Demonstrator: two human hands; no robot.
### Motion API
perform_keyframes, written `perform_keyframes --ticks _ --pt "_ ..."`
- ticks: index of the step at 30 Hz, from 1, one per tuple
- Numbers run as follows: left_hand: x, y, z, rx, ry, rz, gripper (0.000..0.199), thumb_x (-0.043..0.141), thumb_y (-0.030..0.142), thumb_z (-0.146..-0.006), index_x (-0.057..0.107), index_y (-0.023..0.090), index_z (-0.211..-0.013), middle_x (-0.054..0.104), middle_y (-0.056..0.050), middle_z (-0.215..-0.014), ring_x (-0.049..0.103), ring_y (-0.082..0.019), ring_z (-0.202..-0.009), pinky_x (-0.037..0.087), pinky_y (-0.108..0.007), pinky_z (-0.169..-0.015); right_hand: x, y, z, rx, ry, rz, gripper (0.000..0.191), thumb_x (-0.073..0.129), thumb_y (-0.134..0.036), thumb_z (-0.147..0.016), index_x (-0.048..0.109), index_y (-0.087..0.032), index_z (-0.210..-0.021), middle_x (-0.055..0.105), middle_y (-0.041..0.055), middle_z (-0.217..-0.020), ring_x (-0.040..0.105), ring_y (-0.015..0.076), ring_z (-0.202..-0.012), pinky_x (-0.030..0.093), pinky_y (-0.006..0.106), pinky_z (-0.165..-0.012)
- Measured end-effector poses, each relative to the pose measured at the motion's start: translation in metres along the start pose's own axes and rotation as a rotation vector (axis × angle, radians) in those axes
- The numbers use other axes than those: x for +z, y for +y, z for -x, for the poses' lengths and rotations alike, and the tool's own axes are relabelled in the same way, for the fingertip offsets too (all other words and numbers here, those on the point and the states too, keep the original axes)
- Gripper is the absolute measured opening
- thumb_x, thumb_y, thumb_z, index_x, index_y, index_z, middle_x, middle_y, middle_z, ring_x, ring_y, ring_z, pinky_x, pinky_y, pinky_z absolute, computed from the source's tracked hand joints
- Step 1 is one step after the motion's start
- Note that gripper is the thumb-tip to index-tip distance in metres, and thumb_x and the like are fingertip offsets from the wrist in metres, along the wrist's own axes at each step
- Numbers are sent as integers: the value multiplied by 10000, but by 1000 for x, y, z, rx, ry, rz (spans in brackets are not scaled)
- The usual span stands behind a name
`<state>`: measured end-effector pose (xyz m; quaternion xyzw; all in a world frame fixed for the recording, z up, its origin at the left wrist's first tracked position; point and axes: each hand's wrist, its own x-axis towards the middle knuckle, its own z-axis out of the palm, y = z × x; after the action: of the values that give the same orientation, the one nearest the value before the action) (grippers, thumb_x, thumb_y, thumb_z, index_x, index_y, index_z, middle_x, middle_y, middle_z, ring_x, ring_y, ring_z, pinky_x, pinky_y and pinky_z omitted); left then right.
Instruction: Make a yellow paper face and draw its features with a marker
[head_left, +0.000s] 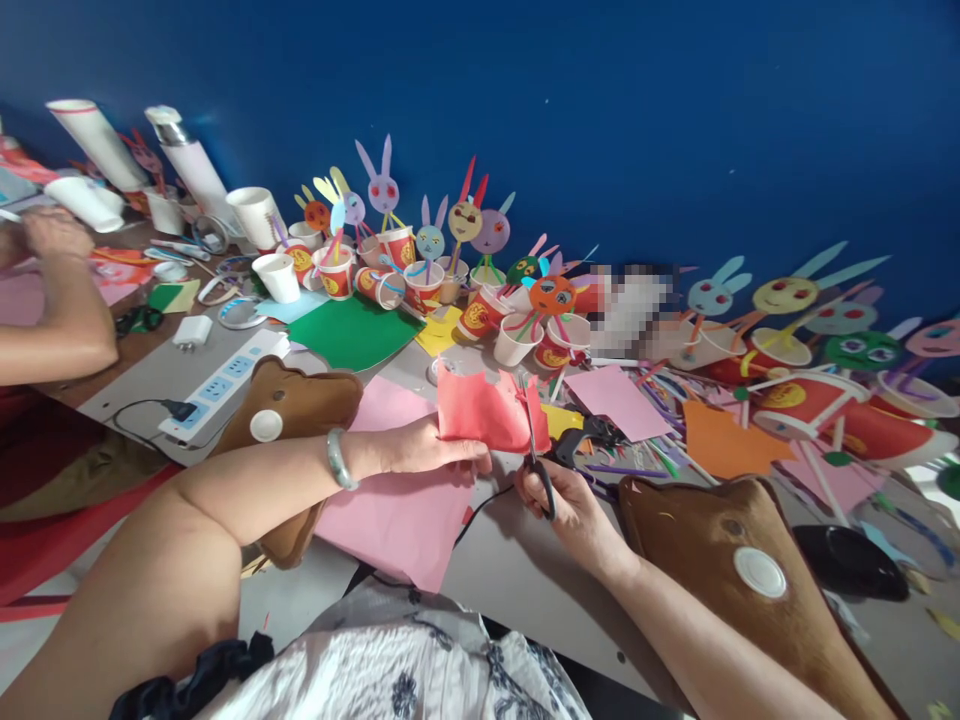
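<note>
My left hand (pixel 439 445) grips a piece of red paper (pixel 484 405) by its lower left edge, above the table. My right hand (pixel 566 505) is closed round the black handles of a pair of scissors (pixel 534 440). The scissor blades point away from me and cross the red paper near its right end, where the edge looks jagged. Beneath my left arm lies a large pink sheet (pixel 409 525). Part of my left fingers is hidden by the paper.
Paper cups with rabbit-faced figures (pixel 384 193) line the blue wall. Brown plush cushions (pixel 705 560) lie on both sides. A power strip (pixel 225 385), a green sheet (pixel 352 328) and an orange sheet (pixel 731 440) are on the table. Another person's hand (pixel 56 235) is at far left.
</note>
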<state>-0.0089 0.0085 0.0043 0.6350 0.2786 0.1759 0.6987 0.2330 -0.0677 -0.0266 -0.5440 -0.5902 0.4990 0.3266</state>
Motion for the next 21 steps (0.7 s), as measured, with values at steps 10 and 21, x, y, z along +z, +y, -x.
perform_keyframes --ticks 10,21 --pt "-2 -5 -2 -29 41 99 385 720 514 -911 699 132 -865 735 -84 -825 686 -149 -725 589 -307 -740 1 -5 -4 76 26 18 566 579 -729 -864 424 -234 -637 416 -25 -604 353 136 -591 281 311 -572" --pt "-4 4 -4 -111 297 254 329 653 416 -926 721 119 -801 692 -55 -692 633 -122 -572 494 -235 -522 0 -5 -5 -16 168 40 517 614 -639 -868 416 -237 -611 384 -40 -562 321 122 -564 286 299 -537"
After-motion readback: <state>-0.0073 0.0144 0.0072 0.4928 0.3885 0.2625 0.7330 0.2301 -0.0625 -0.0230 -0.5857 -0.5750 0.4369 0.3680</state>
